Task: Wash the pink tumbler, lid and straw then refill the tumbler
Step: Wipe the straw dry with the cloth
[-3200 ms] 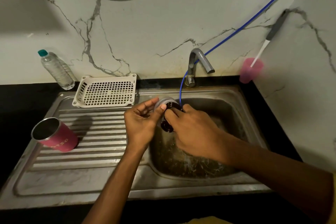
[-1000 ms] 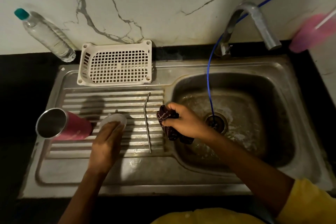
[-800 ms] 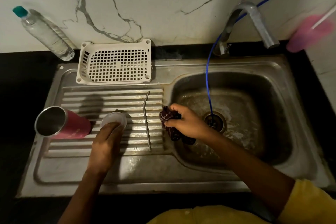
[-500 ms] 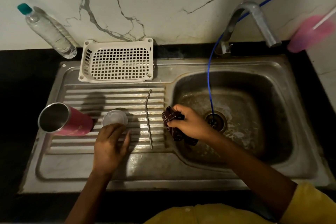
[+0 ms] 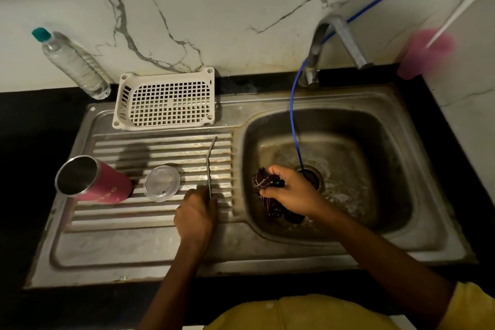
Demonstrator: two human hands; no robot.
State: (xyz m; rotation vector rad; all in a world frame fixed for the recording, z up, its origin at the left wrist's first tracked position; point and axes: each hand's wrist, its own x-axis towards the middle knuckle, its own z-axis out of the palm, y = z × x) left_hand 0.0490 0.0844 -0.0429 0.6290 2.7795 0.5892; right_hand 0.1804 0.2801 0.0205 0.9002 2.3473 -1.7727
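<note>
The pink tumbler [image 5: 93, 182] lies on its side at the left of the ribbed steel drainboard [image 5: 134, 244], its open mouth facing me. The clear round lid [image 5: 162, 183] lies flat just to its right. A bent metal straw [image 5: 209, 166] lies across the ribs, and my left hand [image 5: 197, 213] grips its near end. Over the sink basin [image 5: 375, 169], my right hand [image 5: 290, 191] holds a dark scrubbing cloth [image 5: 265, 187] beside the drain.
A white perforated basket [image 5: 166, 100] sits at the back of the drainboard. A clear water bottle [image 5: 72, 64] leans against the marble wall. The tap [image 5: 337, 43] stands behind the basin, with a thin blue tube [image 5: 293, 120] running into the drain. A pink cup [image 5: 423, 53] holds a brush at right.
My left hand let go of the lid on the drainboard, moved right and took hold of the straw's near end. My right hand stayed at the basin with the cloth.
</note>
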